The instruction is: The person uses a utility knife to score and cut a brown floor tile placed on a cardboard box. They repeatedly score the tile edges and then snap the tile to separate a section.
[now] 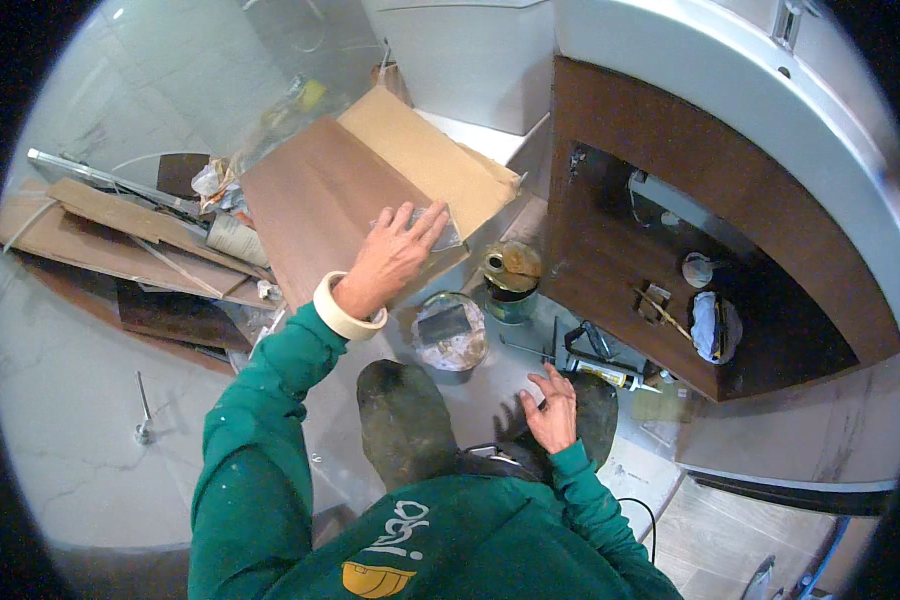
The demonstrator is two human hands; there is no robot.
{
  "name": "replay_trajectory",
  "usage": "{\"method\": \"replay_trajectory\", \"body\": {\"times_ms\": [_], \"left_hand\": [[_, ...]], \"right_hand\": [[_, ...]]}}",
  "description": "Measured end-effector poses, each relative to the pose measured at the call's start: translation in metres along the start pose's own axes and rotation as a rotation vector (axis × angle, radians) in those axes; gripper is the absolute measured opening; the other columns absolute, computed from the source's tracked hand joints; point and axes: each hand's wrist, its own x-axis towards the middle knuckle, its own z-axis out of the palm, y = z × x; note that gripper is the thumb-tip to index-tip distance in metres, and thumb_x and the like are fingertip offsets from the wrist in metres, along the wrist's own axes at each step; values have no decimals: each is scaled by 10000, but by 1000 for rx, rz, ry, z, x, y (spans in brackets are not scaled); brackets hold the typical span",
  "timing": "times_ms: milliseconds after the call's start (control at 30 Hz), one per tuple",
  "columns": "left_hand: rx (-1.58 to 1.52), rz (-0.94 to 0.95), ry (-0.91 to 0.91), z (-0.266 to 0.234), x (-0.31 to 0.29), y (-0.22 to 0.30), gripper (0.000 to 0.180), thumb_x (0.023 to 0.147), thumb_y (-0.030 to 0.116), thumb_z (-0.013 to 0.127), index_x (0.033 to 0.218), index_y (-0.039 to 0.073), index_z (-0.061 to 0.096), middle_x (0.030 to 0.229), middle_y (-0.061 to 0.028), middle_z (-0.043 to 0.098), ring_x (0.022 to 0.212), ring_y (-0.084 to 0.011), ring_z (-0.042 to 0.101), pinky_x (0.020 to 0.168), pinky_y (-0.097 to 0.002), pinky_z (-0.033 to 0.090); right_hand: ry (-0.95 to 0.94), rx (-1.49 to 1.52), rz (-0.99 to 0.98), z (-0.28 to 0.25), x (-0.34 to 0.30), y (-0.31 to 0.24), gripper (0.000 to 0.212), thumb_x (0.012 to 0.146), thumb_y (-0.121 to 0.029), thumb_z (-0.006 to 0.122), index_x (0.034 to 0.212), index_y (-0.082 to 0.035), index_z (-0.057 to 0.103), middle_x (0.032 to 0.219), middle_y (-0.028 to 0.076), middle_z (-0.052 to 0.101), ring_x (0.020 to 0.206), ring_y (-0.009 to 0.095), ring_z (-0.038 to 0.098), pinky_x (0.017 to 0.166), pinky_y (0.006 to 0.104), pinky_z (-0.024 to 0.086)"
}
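My left hand [395, 255] reaches forward, its fingers spread over a small greyish, shiny flat piece [450, 236] near the corner of a brown board [315, 200]. What that piece is I cannot make out. A roll of masking tape [348, 308] circles my left wrist. My right hand [552, 412] hovers by my right knee, fingers loosely bent and apart, with nothing seen in it. Between my knees and the board stands a tub [448, 350] with a dark rectangular block on top. Just beyond it is an open tin [510, 295] with a round brown lid-like piece.
A caulking gun [600, 370] lies right of my right hand. A curved dark-brown cabinet [620, 240] under a white basin stands at the right, with a bowl holding white cloth [710, 325]. Stacked board offcuts [140, 250] lie left. A metal rod [144, 410] stands on the grey surface.
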Motion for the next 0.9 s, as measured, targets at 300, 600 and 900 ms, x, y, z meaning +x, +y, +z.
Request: {"method": "replay_trajectory", "body": {"times_ms": [300, 600, 900], "left_hand": [[24, -48, -117, -13, -28, -2, 644, 877, 144, 560, 1501, 49, 433, 1590, -82, 411, 1238, -323, 515, 1027, -432, 423], [-47, -73, -144, -39, -77, -10, 648, 840, 99, 586, 1473, 25, 466, 1579, -113, 413, 1245, -330, 495, 1022, -436, 421], [-1056, -817, 207, -155, -168, -21, 546, 916, 28, 601, 1454, 14, 508, 1408, -145, 595, 1225, -234, 586, 1048, -354, 437]], "right_hand": [[27, 85, 178, -15, -17, 16, 369, 840, -211, 734, 1175, -56, 710, 1412, 274, 563, 1267, 461, 547, 1106, 506, 406], [63, 123, 159, -16, -13, 2, 329, 851, -175, 726, 1147, -31, 719, 1385, 259, 597, 1253, 430, 588, 1085, 474, 448], [24, 311, -164, -11, 83, -97, 382, 917, -236, 690, 1237, -28, 684, 1064, 223, 733, 946, 387, 722, 842, 436, 579]]}}
